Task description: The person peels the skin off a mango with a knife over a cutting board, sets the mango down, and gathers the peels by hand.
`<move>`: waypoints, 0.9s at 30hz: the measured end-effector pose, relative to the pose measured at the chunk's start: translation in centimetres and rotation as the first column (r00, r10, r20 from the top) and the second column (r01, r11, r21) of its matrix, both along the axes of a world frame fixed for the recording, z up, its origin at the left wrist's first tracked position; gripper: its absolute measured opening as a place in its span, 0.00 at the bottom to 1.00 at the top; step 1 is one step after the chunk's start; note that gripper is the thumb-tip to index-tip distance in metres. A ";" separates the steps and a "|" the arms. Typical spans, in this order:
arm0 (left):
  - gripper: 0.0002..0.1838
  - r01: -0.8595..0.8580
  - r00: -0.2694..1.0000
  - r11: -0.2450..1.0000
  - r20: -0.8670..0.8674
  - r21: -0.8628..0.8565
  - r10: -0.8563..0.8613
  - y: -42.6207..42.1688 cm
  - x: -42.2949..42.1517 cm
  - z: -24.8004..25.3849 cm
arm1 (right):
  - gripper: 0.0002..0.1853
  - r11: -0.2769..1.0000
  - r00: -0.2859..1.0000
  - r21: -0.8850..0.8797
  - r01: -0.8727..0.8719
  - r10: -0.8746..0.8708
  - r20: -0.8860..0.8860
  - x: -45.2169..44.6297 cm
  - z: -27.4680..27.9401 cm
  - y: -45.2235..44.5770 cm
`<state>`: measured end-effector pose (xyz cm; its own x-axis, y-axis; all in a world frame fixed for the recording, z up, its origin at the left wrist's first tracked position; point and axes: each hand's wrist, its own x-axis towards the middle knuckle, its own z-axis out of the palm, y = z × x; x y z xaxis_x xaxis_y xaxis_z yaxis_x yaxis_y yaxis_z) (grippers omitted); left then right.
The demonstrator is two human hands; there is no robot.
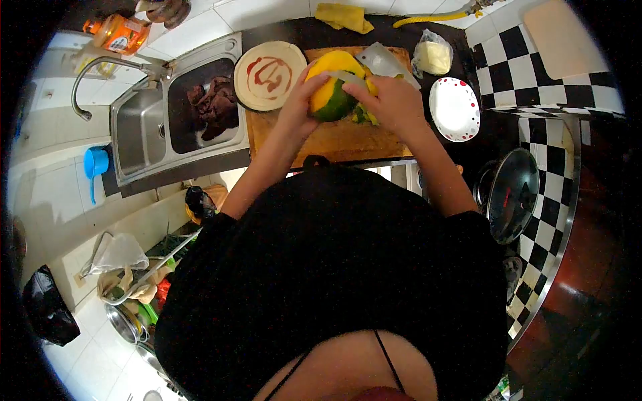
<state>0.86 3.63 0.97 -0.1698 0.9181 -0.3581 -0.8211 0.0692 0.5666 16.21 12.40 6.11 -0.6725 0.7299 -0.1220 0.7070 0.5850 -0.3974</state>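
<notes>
A large mango (332,100), partly peeled, shows yellow-orange flesh on top and green skin underneath. My left hand (304,100) is wrapped round its left side, holding it over the wooden cutting board (287,144). On the other side, my right hand (394,105) is closed on a knife (349,78), whose pale blade lies against the fruit; its handle is hidden in my fingers. Green and yellow peel (364,117) lies on the board under my right hand. Behind that hand rests a wide, flat grey piece (386,60) resembling a cleaver blade.
A round cream plate with red-brown smears (267,75) is left of the board, beside a double sink (137,134) holding a dark cloth (212,107). To the right are a white dotted plate (455,110), a bagged pale block (435,57) and a glass lid (513,196).
</notes>
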 end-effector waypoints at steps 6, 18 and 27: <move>0.24 0.042 0.999 0.995 0.028 0.095 -0.045 0.4 -0.4 0.4 | 0.32 0.997 0.982 0.063 0.046 -0.034 -0.188 0.4 0.9 1.1; 0.27 0.081 0.996 0.991 0.029 0.104 -0.084 0.4 -0.2 0.6 | 0.38 0.994 0.999 0.108 0.028 -0.023 -0.048 0.2 1.9 0.5; 0.26 0.088 0.996 0.995 0.016 0.041 -0.089 0.7 -0.4 0.1 | 0.39 0.988 0.999 0.151 0.040 -0.036 -0.033 0.1 1.6 0.4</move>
<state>0.50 4.33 1.10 -0.0813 0.9429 -0.3230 -0.8228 0.1194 0.5556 16.35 12.83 7.76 -0.6455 0.7636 0.0117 0.7191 0.6129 -0.3274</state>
